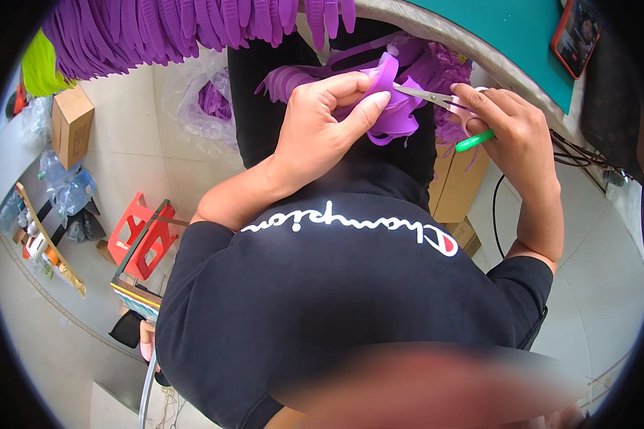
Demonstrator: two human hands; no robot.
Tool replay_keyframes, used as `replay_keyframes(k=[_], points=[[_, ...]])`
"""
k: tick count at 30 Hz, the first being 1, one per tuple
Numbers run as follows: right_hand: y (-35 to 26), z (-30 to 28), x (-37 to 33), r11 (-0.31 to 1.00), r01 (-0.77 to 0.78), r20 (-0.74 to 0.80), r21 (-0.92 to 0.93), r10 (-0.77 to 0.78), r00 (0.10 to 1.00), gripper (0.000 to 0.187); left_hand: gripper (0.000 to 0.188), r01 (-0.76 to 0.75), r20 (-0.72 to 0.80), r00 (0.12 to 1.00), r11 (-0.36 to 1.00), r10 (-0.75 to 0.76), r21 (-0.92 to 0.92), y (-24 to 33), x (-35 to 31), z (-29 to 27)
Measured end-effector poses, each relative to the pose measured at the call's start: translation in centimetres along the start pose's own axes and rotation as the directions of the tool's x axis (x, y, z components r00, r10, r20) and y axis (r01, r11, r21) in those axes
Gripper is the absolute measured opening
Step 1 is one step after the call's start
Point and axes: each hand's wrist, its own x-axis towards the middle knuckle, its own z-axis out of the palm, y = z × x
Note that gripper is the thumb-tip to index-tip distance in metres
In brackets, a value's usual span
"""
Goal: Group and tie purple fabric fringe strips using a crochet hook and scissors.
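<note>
Pinched between thumb and fingers of my left hand [318,132] is a purple rubbery strap [384,75], bent into a loop above my lap. Loose purple flaps hang just below the pinch. My right hand [511,136] is closed round small scissors [429,96] with pale pink handles. Their blade tips point left and meet the edge of the purple strap. A bright green stick-like handle [474,140] also pokes out from under the right fingers; I cannot tell what it belongs to. More purple straps [290,80] lie across my lap behind the left hand.
Many purple straps [172,28] hang over the table edge at far left, beside lime-green ones [44,68]. A phone [577,37] lies on the green tabletop [508,32]. Cardboard boxes [71,125], a red stool [143,236] and plastic bags [200,89] stand on the floor.
</note>
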Motion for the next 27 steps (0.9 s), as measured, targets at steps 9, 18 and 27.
replay_keyframes(k=[9, 18, 27], points=[[-0.3, 0.7, -0.2, 0.997, -0.036, -0.008, 0.063, 0.037, 0.999, 0.041, 0.019, -0.057, -0.049, 0.997, 0.997, 0.059, 0.041, -0.7, 0.0, 0.8], [-0.3, 1.6, -0.9, 0.928, -0.102, -0.072, 0.359, 0.137, 0.988, 0.039, 0.02, -0.038, -0.013, 0.999, 0.991, 0.04, 0.131, -0.7, 0.0, 0.9], [1.2, -1.2, -1.7, 0.764, -0.378, -0.151, 0.523, 0.519, 0.842, 0.017, 0.026, 0.13, 0.119, 0.987, 0.977, -0.111, -0.17, 0.0, -0.2, -0.7]])
